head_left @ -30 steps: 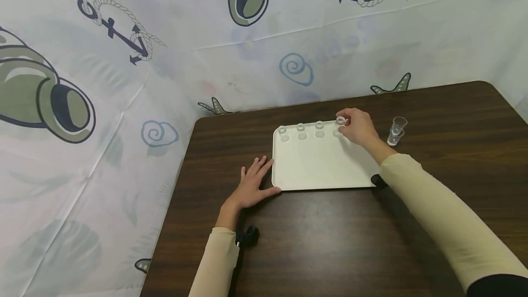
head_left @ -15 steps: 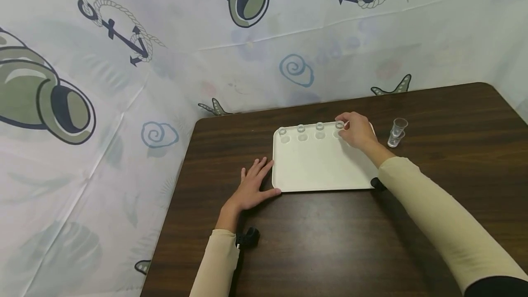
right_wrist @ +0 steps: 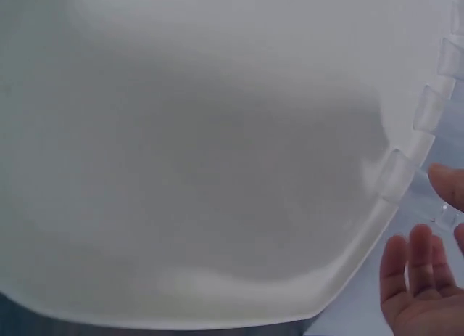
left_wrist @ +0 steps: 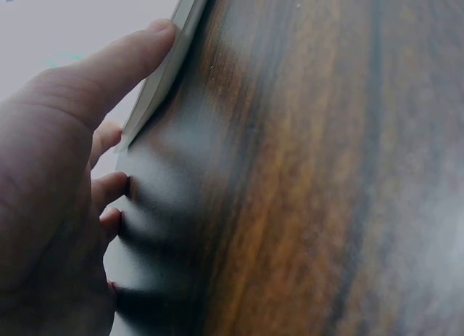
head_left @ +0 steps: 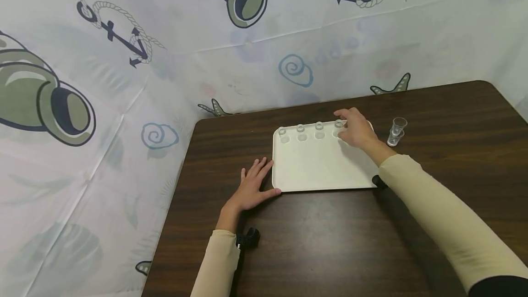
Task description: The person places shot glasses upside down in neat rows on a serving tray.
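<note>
A white rectangular tray (head_left: 317, 166) lies on the dark wood table. Several small clear plastic cups stand in a row along its far edge. My right hand (head_left: 356, 129) is around the rightmost cup (head_left: 338, 124), its index finger stretched out past the rim. In the right wrist view the thumb is right beside that cup (right_wrist: 400, 180), and the other fingers are spread apart from it. My left hand (head_left: 249, 187) rests at the tray's near left corner with fingers straight; in the left wrist view its thumb (left_wrist: 134, 53) lies on the tray rim.
Right of the tray stands a short stack of clear cups (head_left: 397, 132), one nested in another. The table's (head_left: 321, 242) far edge meets a hanging cloth (head_left: 247, 72) printed with sea motifs. My right forearm crosses above the tray's right side.
The right hand pinched the rightmost cup's rim earlier; now its index finger has lifted off and the fingers have spread. The cup stands at the row's end. The left hand stays put.
</note>
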Tool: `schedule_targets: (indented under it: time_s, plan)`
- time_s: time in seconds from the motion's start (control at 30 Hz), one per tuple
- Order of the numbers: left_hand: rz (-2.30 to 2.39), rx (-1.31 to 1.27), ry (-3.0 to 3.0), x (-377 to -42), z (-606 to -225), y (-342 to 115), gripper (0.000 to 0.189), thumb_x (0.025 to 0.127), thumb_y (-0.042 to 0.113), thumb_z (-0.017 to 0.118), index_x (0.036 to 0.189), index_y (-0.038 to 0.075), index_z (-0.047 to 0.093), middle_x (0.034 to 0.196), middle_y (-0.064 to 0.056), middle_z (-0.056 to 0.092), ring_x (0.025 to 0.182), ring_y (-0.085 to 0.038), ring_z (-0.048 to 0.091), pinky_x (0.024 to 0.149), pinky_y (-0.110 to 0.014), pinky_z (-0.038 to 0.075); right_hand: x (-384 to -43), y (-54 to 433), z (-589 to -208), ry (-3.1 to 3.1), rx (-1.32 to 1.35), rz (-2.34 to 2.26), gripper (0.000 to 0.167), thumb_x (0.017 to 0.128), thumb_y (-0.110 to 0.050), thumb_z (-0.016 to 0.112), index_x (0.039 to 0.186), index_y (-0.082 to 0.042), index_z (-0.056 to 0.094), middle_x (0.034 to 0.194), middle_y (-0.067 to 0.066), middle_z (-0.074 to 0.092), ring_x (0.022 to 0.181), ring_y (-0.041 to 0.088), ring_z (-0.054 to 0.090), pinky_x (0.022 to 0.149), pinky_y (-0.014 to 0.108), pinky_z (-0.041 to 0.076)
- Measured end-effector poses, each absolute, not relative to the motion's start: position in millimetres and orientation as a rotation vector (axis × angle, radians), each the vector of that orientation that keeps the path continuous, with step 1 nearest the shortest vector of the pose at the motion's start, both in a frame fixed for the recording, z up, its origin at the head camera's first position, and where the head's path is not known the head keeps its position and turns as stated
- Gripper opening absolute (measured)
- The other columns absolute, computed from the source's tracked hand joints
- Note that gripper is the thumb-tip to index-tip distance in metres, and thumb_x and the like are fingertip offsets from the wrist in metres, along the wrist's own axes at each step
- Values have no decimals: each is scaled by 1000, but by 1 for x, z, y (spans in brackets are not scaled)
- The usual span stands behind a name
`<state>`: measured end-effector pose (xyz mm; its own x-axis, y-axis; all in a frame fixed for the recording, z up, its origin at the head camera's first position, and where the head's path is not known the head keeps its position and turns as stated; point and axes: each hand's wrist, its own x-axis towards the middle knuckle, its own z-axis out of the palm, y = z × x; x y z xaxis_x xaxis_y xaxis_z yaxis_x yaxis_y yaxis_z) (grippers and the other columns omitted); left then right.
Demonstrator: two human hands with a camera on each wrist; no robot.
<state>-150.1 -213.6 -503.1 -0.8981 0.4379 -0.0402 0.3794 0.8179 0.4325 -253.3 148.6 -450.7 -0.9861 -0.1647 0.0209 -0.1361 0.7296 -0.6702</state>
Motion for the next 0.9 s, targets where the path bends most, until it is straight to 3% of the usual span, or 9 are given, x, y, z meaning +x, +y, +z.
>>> schedule_targets:
  time_s: [0.33,0.67,0.9]
  plan:
    - [647,646,2851,-149,-502,-211,90,87,63,62,158,27,21,163,-7,15,150,-30,6,109,-69,1,-250,164,-432,2836,-244,-1118,72,84,-8,73,147,-3,38,132,24,41,111,41,55,88,52,45]
    - [652,645,2854,-149,-504,-211,90,87,62,62,158,27,21,163,-7,15,150,-31,6,109,-69,0,-234,201,-398,2870,-220,-1296,53,96,-19,63,143,-3,46,130,24,48,105,39,55,80,53,45]
    - [660,654,2857,-151,-503,-213,89,87,62,62,158,27,21,163,-8,15,149,-32,7,109,-69,0,-227,247,-386,2923,-31,-1332,52,99,-33,55,142,-5,48,129,20,49,109,38,51,76,49,43]
